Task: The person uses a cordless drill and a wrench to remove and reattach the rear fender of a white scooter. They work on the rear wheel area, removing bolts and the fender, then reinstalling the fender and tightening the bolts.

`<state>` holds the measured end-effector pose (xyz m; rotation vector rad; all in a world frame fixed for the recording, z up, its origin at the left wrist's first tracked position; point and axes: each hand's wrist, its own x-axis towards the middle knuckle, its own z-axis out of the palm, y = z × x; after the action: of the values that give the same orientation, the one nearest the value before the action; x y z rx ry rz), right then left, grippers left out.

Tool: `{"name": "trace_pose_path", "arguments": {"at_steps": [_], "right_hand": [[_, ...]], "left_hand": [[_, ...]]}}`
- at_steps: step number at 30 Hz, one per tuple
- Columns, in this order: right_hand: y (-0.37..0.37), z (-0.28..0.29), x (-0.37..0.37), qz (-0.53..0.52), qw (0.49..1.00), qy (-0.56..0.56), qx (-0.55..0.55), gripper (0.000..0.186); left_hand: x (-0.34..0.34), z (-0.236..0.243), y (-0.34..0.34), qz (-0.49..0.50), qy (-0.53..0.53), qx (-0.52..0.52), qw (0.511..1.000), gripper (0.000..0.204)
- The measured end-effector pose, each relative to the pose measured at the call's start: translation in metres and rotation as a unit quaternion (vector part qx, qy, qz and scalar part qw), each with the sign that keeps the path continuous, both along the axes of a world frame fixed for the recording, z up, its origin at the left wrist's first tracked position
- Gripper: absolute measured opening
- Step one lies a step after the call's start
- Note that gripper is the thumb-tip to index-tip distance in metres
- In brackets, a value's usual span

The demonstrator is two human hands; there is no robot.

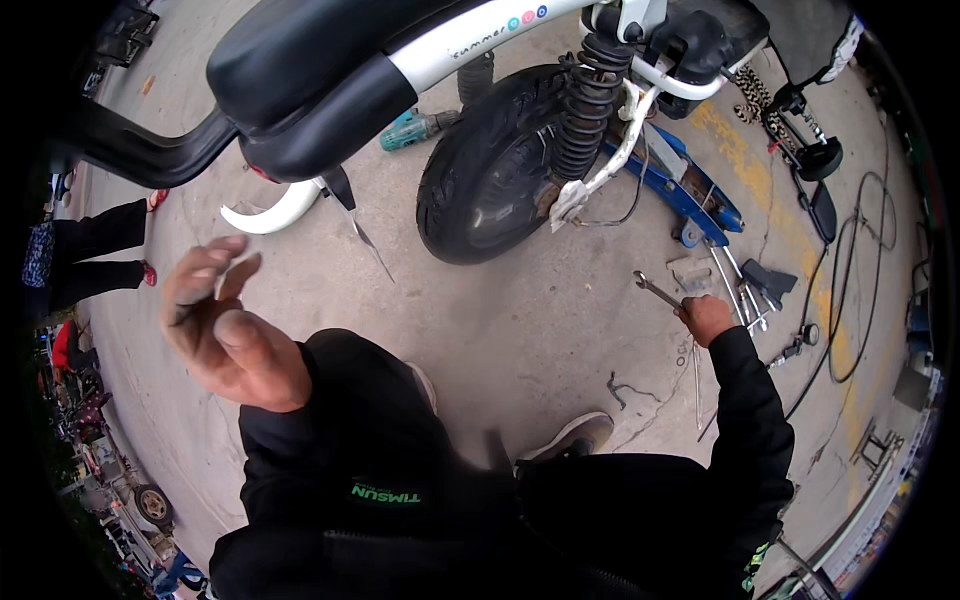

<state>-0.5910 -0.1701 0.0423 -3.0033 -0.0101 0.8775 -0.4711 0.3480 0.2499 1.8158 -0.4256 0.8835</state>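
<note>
My right hand is closed around a combination wrench, whose silver open end points up and left. Palm up, my left hand is raised above my left knee, its fingers loosely bent and apart, and I see nothing held in it. In front of me is a scooter with a black seat and a white frame. Its black rear tyre is on the concrete, beside a coil shock absorber. Neither hand touches the scooter.
A teal power drill and a white curved fender lie behind the wheel. A blue floor jack stands at the right, near loose tools and a black hose. Another person's legs show at the far left.
</note>
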Motion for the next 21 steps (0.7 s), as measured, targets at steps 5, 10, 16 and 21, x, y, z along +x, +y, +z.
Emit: {"name": "trace_pose_path", "arguments": {"at_steps": [5,10,16,21], "right_hand": [[0.068,0.16,0.032,0.047,0.98,-0.188,-0.052,0.022],[0.12,0.174,0.087,0.202,0.921,-0.256,-0.212,0.011],[0.147,0.157,0.133,0.21,0.918,-0.213,-0.262,0.012],[0.18,0.15,0.164,0.214,0.925,-0.136,-0.282,0.019]], "left_hand": [[0.081,0.052,0.021,-0.1,0.095,-0.108,0.985,0.087],[0.118,0.088,0.001,-0.157,0.146,-0.181,0.96,0.037],[0.125,0.083,0.009,-0.159,0.098,-0.124,0.975,0.029],[0.128,0.081,0.013,-0.18,0.078,-0.102,0.975,0.034]]}}
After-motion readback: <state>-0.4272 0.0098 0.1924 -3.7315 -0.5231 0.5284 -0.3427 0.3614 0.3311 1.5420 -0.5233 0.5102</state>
